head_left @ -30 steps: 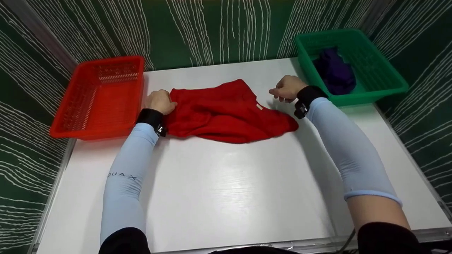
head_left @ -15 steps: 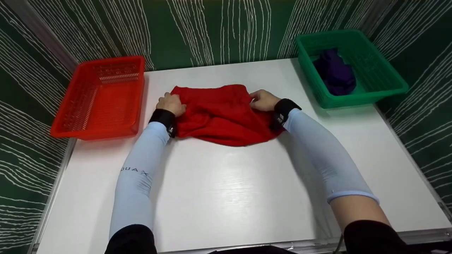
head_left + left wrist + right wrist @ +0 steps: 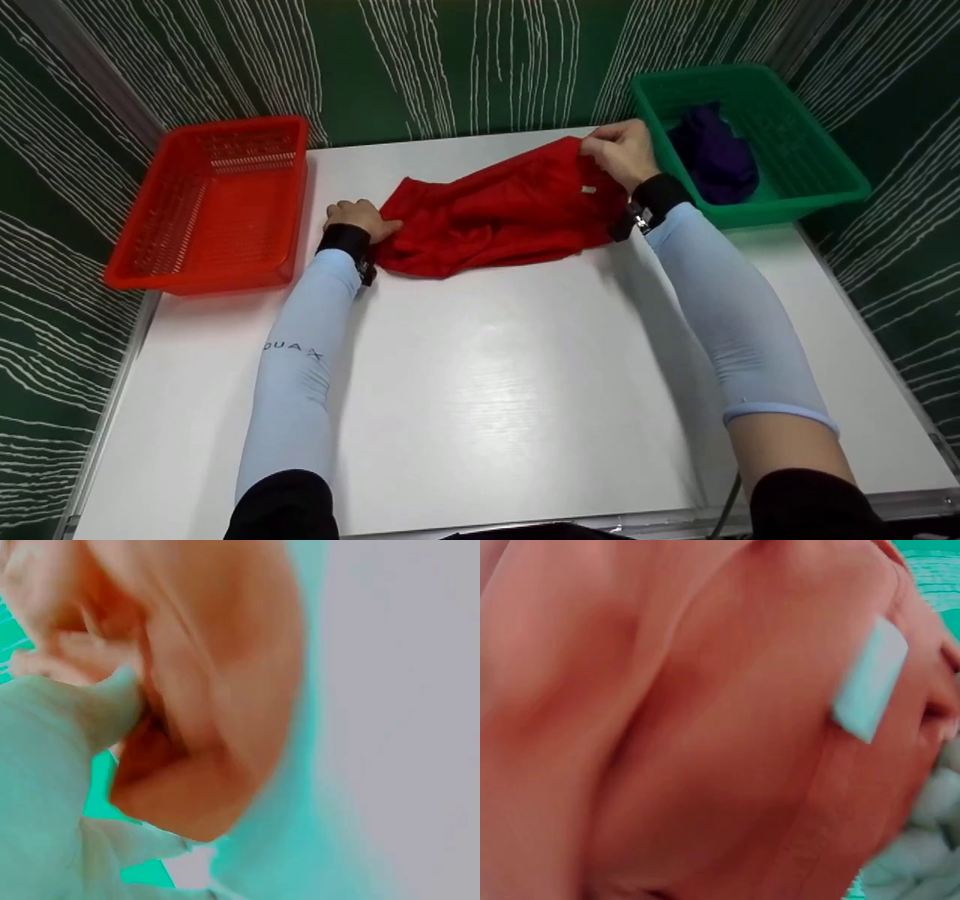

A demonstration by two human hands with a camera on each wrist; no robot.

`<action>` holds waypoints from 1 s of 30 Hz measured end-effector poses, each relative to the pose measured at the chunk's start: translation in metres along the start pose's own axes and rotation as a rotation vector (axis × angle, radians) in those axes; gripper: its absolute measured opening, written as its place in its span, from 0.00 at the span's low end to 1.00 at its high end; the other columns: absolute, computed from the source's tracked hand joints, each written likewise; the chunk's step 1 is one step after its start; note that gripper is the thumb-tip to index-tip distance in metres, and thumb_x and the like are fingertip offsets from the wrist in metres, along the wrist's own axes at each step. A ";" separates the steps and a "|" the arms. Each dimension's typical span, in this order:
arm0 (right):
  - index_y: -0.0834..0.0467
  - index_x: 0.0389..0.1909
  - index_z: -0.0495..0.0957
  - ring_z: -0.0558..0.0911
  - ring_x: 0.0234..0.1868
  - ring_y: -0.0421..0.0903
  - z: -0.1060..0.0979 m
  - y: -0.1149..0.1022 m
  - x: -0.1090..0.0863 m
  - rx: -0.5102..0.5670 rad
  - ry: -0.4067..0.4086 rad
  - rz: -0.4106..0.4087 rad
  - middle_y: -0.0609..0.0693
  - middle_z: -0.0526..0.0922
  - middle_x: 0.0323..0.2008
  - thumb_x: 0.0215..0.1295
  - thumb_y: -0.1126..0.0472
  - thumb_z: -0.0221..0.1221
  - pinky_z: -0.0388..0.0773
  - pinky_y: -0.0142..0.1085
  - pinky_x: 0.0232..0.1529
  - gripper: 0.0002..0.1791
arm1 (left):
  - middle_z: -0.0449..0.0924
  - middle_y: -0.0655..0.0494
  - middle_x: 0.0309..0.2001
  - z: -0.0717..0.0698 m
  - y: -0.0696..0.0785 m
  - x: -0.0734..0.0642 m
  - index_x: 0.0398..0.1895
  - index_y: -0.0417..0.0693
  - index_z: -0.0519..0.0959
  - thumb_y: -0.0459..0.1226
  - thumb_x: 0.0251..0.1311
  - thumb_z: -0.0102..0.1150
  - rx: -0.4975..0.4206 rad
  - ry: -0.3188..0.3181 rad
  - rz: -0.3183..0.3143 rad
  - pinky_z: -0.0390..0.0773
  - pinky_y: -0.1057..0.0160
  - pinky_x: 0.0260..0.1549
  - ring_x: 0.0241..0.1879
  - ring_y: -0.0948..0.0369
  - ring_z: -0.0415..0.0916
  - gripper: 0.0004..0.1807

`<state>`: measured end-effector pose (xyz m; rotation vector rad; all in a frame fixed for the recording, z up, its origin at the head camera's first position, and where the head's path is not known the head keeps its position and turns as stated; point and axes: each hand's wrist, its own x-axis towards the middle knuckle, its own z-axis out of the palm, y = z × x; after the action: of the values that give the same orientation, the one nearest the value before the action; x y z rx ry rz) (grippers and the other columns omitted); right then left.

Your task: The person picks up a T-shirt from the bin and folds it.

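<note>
A wrinkled red garment (image 3: 502, 214) stretches between both hands at the back of the white table. Its small white label (image 3: 871, 679) shows large in the right wrist view, near the garment's right end. My left hand (image 3: 356, 219) grips the left edge; in the left wrist view its thumb (image 3: 97, 709) presses into a fold of the cloth, with other fingers below. My right hand (image 3: 624, 154) pinches the upper right corner and holds it up beside the green basket. Curled fingers (image 3: 930, 802) of that hand show at the right wrist view's edge.
A red plastic basket (image 3: 296, 225) stands at the back left. At the back right a green basket (image 3: 806, 199) holds a bunched purple cloth (image 3: 712, 154). Dark green walls with white streaks close in the back and sides of the white table (image 3: 480, 390).
My right hand came in from beside the green basket, took the garment's upper edge and drew it up and to the right. The left hand shifted slightly right, staying at the left edge.
</note>
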<state>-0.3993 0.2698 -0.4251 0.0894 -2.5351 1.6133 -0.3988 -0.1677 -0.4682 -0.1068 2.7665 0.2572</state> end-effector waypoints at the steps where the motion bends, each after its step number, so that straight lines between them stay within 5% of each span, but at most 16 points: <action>1: 0.46 0.28 0.93 0.76 0.30 0.37 -0.002 0.002 0.000 0.013 -0.023 0.008 0.31 0.82 0.22 0.67 0.61 0.66 0.71 0.31 0.31 0.11 | 0.69 0.25 0.75 0.001 0.001 0.000 0.80 0.33 0.70 0.59 0.81 0.53 -0.003 0.022 0.004 0.77 0.36 0.73 0.76 0.33 0.66 0.43; 5: 0.50 0.43 0.87 0.78 0.37 0.40 0.001 0.012 0.000 0.066 -0.234 0.185 0.38 0.85 0.38 0.75 0.55 0.60 0.77 0.32 0.39 0.08 | 0.70 0.27 0.74 0.012 0.004 0.010 0.82 0.38 0.69 0.50 0.79 0.59 -0.032 0.135 0.091 0.81 0.34 0.68 0.75 0.33 0.67 0.37; 9: 0.53 0.80 0.69 0.78 0.47 0.43 0.015 0.017 0.000 -0.077 -0.400 0.383 0.50 0.78 0.63 0.82 0.32 0.54 0.81 0.33 0.46 0.38 | 0.77 0.30 0.69 0.022 0.010 0.017 0.78 0.38 0.74 0.46 0.78 0.61 -0.022 0.220 0.202 0.84 0.34 0.65 0.72 0.35 0.72 0.32; 11: 0.54 0.88 0.58 0.77 0.47 0.43 0.023 0.018 -0.002 -0.218 -0.483 0.401 0.52 0.75 0.63 0.79 0.28 0.57 0.82 0.33 0.46 0.50 | 0.82 0.32 0.65 0.024 0.012 0.017 0.71 0.37 0.80 0.44 0.79 0.59 -0.014 0.242 0.229 0.86 0.36 0.64 0.68 0.36 0.78 0.26; 14: 0.56 0.83 0.67 0.76 0.39 0.41 0.033 0.014 -0.007 -0.363 -0.622 0.362 0.48 0.80 0.48 0.75 0.34 0.66 0.80 0.31 0.37 0.46 | 0.87 0.33 0.59 0.021 0.014 0.013 0.64 0.36 0.83 0.40 0.80 0.53 -0.055 0.270 0.244 0.88 0.39 0.61 0.60 0.37 0.86 0.20; 17: 0.56 0.57 0.86 0.73 0.24 0.39 0.038 0.008 -0.012 -0.384 -0.682 0.291 0.40 0.77 0.26 0.74 0.41 0.71 0.73 0.30 0.27 0.25 | 0.88 0.31 0.59 0.015 0.011 0.007 0.63 0.35 0.82 0.38 0.81 0.46 -0.152 0.289 0.254 0.88 0.38 0.60 0.58 0.35 0.88 0.20; 21: 0.51 0.29 0.87 0.73 0.23 0.33 0.037 -0.004 -0.014 -0.289 -0.533 0.157 0.33 0.76 0.19 0.77 0.46 0.69 0.70 0.28 0.27 0.17 | 0.87 0.29 0.61 0.003 0.002 0.000 0.64 0.33 0.80 0.38 0.84 0.41 -0.324 0.350 0.246 0.84 0.38 0.63 0.61 0.34 0.86 0.22; 26: 0.52 0.26 0.85 0.74 0.29 0.31 0.030 -0.013 -0.010 -0.112 -0.181 -0.115 0.31 0.76 0.23 0.83 0.52 0.64 0.70 0.28 0.34 0.19 | 0.86 0.29 0.58 -0.007 -0.016 0.001 0.60 0.33 0.78 0.38 0.89 0.38 -0.543 0.524 0.182 0.81 0.37 0.65 0.63 0.34 0.84 0.20; 30: 0.51 0.26 0.80 0.72 0.25 0.33 0.022 -0.014 -0.010 -0.045 -0.059 -0.198 0.34 0.74 0.21 0.80 0.56 0.67 0.67 0.29 0.28 0.17 | 0.84 0.36 0.62 -0.002 -0.044 0.035 0.65 0.39 0.75 0.43 0.90 0.36 -0.691 0.562 0.107 0.77 0.45 0.72 0.68 0.41 0.81 0.21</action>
<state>-0.3893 0.2433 -0.4229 0.3759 -2.5113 1.4991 -0.4277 -0.2127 -0.4862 -0.2331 3.0770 1.3918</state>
